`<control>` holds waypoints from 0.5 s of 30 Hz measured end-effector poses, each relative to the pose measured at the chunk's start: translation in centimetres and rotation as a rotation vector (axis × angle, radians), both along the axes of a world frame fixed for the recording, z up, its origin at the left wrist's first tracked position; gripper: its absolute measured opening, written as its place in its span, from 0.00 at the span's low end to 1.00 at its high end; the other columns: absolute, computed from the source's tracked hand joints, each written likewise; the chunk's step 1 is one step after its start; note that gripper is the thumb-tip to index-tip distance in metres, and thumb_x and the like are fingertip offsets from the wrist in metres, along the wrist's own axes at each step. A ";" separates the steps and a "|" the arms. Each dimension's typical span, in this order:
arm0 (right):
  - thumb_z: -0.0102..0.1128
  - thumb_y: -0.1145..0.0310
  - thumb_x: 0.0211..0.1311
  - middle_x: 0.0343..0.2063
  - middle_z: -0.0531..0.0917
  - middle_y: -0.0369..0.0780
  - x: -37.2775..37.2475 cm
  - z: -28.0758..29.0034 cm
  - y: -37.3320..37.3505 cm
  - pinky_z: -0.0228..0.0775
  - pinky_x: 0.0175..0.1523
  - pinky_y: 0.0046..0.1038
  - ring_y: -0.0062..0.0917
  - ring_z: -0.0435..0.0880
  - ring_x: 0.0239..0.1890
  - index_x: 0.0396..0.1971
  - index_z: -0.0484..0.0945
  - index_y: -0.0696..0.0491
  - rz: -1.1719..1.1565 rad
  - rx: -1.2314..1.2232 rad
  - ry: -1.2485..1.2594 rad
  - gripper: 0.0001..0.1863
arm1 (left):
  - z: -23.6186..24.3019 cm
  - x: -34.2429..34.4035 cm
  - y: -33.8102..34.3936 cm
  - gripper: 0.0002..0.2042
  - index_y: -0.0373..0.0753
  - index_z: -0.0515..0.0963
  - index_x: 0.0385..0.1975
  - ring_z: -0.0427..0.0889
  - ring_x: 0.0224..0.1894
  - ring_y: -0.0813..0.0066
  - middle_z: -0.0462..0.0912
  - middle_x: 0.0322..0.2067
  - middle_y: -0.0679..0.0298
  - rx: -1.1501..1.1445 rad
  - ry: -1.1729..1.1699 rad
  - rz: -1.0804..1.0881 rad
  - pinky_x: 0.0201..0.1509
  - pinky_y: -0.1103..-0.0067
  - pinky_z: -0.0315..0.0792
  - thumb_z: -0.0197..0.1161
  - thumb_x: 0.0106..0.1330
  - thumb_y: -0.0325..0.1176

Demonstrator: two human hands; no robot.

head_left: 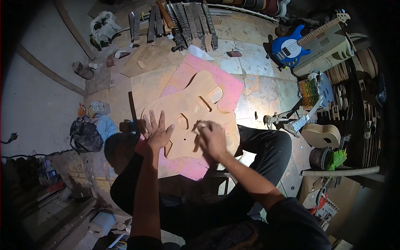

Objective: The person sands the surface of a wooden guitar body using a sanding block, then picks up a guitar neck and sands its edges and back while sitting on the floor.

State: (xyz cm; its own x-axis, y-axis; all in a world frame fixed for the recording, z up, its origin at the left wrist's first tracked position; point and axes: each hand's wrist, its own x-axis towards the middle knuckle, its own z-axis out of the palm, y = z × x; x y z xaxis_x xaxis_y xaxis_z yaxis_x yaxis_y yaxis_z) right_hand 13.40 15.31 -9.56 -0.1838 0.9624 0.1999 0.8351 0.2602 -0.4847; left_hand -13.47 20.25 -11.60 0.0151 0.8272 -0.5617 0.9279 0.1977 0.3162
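An unpainted wooden electric guitar body point(183, 96) lies flat across my lap, with routed cavities and a small dark hole in its face. My left hand point(157, 132) rests on its left part, fingers spread and holding nothing. My right hand point(212, 138) is closed and slightly blurred over the right part, beside a slot-like cavity. Something small and pale shows at its fingertips, too hidden to name. Beneath the body is a pink sheet or board point(232, 88), lying over a larger tan board point(143, 81).
Several guitar necks point(183, 25) lie on the tiled floor at the far side. A blue bass guitar point(291, 48) leans at the far right, above an acoustic guitar body point(321, 135). A black plastic bag point(86, 134) sits at the left by the wall.
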 end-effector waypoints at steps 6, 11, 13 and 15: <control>0.67 0.72 0.61 0.50 0.82 0.52 2.0 -0.7 5.6 0.71 0.54 0.50 0.51 0.80 0.49 0.57 0.81 0.54 -0.292 0.049 -0.014 0.22 | -1.1 -0.5 -0.3 0.45 0.57 0.40 0.87 0.18 0.84 0.32 0.21 0.85 0.48 0.040 -0.010 0.017 0.81 0.34 0.29 0.51 0.77 0.66; 0.71 0.69 0.59 0.57 0.82 0.50 0.0 0.2 1.0 0.72 0.63 0.49 0.51 0.80 0.58 0.58 0.82 0.48 0.181 -0.083 0.065 0.24 | 0.0 -0.3 -0.4 0.44 0.60 0.41 0.87 0.20 0.85 0.36 0.21 0.86 0.53 -0.027 -0.048 0.076 0.80 0.30 0.31 0.51 0.77 0.66; 0.69 0.70 0.61 0.54 0.82 0.51 3.5 -0.8 5.6 0.72 0.58 0.50 0.51 0.80 0.55 0.57 0.83 0.49 -0.021 -0.059 0.024 0.22 | 0.0 0.2 -0.1 0.44 0.60 0.41 0.87 0.19 0.85 0.36 0.22 0.86 0.54 -0.021 -0.069 0.073 0.79 0.30 0.28 0.51 0.77 0.67; 0.68 0.70 0.62 0.52 0.81 0.52 4.1 -0.6 7.4 0.71 0.55 0.52 0.51 0.80 0.52 0.57 0.82 0.51 -0.157 -0.015 -0.006 0.22 | -0.1 0.2 -0.3 0.44 0.61 0.42 0.87 0.19 0.85 0.36 0.22 0.86 0.54 -0.010 -0.057 0.068 0.79 0.30 0.26 0.50 0.77 0.67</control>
